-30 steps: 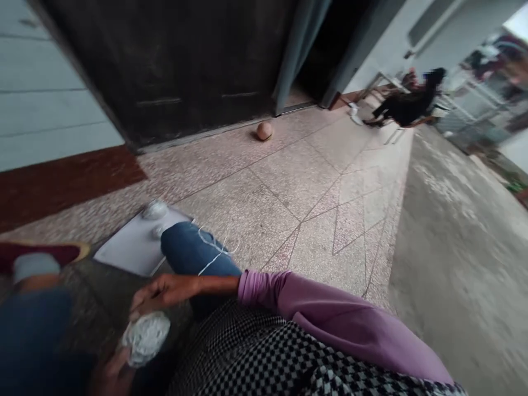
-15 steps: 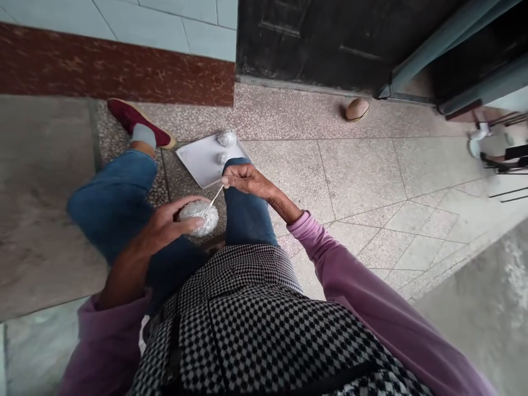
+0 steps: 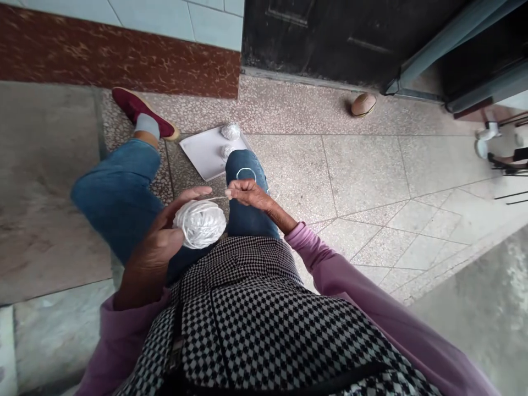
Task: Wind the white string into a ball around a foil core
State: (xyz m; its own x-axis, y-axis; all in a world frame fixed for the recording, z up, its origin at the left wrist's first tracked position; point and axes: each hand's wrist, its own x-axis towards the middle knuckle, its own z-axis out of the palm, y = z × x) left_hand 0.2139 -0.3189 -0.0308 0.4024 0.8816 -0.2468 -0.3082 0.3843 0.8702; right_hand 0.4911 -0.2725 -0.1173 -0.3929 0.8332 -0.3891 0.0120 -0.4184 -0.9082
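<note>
I sit on the floor with my knees apart. My left hand (image 3: 159, 242) is wrapped round a white ball of yarn (image 3: 200, 223) over my lap. My right hand (image 3: 248, 193) is closed in a pinch on the white strand (image 3: 216, 197) that runs from the ball's top. A loop of the same strand (image 3: 246, 171) lies on my right knee. Past that knee a white sheet (image 3: 204, 154) lies on the floor with two smaller white yarn balls (image 3: 230, 131) on it.
My red shoe (image 3: 140, 110) rests by the red-brown wall base. A tan ball (image 3: 363, 104) lies near the dark door (image 3: 330, 33). Chair legs and a white object (image 3: 482, 144) stand at the far right. Rough grey concrete (image 3: 487, 308) borders the terrazzo floor.
The view swung down from the far yard to my lap. My left hand turned the ball and brought it nearer; my right hand dropped closer to it with the strand.
</note>
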